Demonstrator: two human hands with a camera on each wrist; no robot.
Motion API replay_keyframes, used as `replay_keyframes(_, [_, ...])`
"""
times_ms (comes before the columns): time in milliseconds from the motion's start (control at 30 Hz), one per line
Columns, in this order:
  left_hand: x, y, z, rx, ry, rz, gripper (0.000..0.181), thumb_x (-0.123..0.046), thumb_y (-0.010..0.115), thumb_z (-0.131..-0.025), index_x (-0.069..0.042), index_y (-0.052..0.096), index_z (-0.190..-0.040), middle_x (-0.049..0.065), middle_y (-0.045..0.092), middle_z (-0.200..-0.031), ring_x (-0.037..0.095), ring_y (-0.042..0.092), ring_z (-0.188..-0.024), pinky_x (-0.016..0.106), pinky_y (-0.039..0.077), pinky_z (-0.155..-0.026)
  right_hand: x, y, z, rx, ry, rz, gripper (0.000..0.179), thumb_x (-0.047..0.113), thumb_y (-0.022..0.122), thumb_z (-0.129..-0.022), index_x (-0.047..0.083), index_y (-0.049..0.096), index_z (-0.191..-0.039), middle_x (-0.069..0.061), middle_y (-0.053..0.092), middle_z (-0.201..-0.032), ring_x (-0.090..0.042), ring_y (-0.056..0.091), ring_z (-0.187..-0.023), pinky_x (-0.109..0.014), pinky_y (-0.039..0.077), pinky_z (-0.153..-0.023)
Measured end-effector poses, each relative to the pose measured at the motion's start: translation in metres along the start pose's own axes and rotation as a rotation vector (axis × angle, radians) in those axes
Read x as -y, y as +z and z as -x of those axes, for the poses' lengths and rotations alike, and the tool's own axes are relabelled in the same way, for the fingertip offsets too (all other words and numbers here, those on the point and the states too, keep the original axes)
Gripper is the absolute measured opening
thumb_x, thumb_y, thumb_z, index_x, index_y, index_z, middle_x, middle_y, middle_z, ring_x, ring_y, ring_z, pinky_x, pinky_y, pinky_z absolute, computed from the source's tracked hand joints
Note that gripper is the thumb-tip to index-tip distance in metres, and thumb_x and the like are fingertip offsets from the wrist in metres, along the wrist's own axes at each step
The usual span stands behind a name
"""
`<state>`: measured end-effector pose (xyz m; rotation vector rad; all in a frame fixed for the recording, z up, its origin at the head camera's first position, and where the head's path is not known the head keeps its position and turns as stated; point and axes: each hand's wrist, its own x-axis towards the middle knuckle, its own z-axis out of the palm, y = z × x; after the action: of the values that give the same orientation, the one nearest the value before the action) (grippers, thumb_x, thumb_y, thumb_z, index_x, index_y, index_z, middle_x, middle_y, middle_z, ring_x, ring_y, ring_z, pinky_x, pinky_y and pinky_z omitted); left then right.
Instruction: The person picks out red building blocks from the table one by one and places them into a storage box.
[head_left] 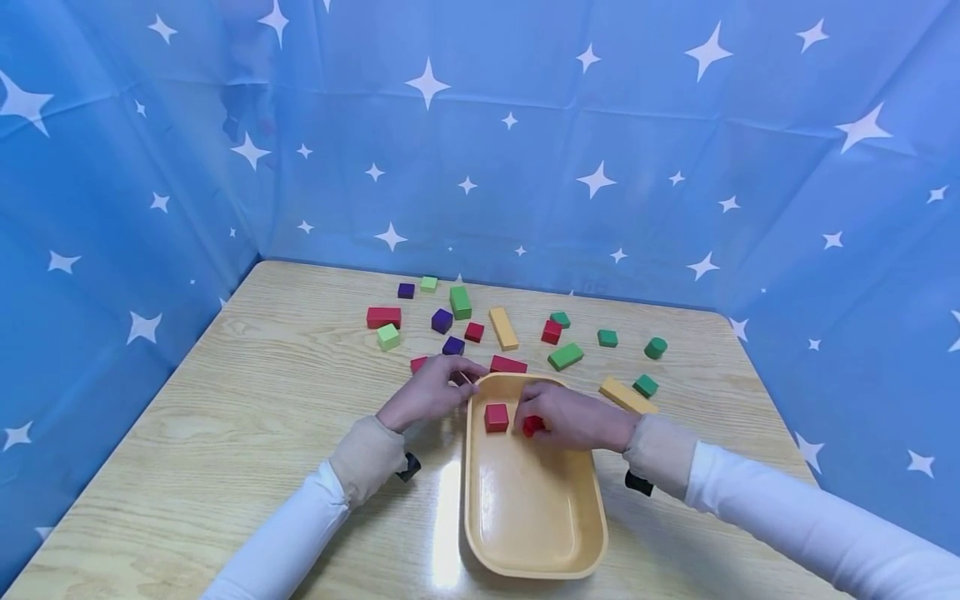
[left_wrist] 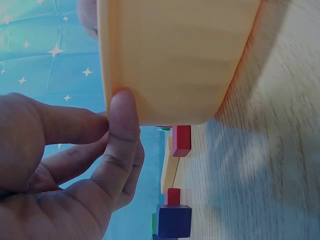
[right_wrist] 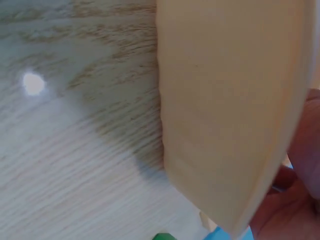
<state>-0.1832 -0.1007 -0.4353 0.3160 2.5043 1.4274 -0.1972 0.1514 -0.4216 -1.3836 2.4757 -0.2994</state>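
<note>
A yellow plastic bin stands on the wooden table, a red cube lying inside near its far left corner. My left hand pinches the bin's rim at that corner, thumb and fingers on either side of the lip, plain in the left wrist view. Inside the far end of the bin, my right hand reaches over the right rim and holds a small red block in its curled fingers. Fingers partly cover this block. The bin's outer wall hides most of the right hand in the right wrist view.
Beyond the bin lie scattered blocks: a red bar, a purple cube, a light green cube, a green bar, a yellow bar and a green cylinder. A blue starred curtain borders the table.
</note>
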Motion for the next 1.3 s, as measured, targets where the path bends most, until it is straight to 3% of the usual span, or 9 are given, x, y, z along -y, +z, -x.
replay_keyframes(300, [0.000,0.000,-0.001,0.006,0.011,-0.003,0.026,-0.009,0.066,-0.099,-0.012,0.074,-0.124,0.005,0.070,-0.108,0.018,0.066,-0.091,0.030,0.058,-0.078,-0.004,0.007,-0.002,-0.036,-0.028,0.012,0.019,0.004,0.079,-0.087,0.017,0.079,-0.101,-0.001,0.068,-0.103,-0.011,0.060,-0.094,-0.024,0.056,-0.083])
replay_keyframes(633, [0.000,-0.001,-0.002,0.005,0.045,-0.012,0.027,-0.008,0.064,-0.099,-0.008,0.072,-0.125,0.007,0.071,-0.110,0.017,0.067,-0.091,0.031,0.058,-0.079,-0.002,0.005,0.000,-0.023,0.020,-0.011,0.020,0.009,0.082,-0.086,0.018,0.078,-0.104,-0.002,0.066,-0.107,-0.013,0.058,-0.097,-0.025,0.057,-0.085])
replay_keyframes(1067, [-0.001,0.000,0.000,0.000,0.014,-0.014,0.027,-0.008,0.065,-0.099,-0.011,0.073,-0.124,0.005,0.070,-0.108,0.018,0.066,-0.092,0.030,0.058,-0.078,0.005,0.002,0.008,0.075,0.139,-0.040,0.044,0.020,0.082,-0.085,0.024,0.069,-0.127,-0.001,0.060,-0.130,-0.020,0.053,-0.120,-0.038,0.056,-0.099])
replay_keyframes(1300, [0.000,-0.001,0.000,0.008,0.032,-0.008,0.027,-0.007,0.064,-0.099,-0.009,0.072,-0.125,0.007,0.071,-0.108,0.018,0.066,-0.091,0.029,0.058,-0.076,0.008,-0.002,0.013,0.064,0.149,-0.056,0.054,0.026,0.087,-0.081,0.023,0.066,-0.130,-0.002,0.058,-0.137,-0.023,0.052,-0.128,-0.042,0.056,-0.102])
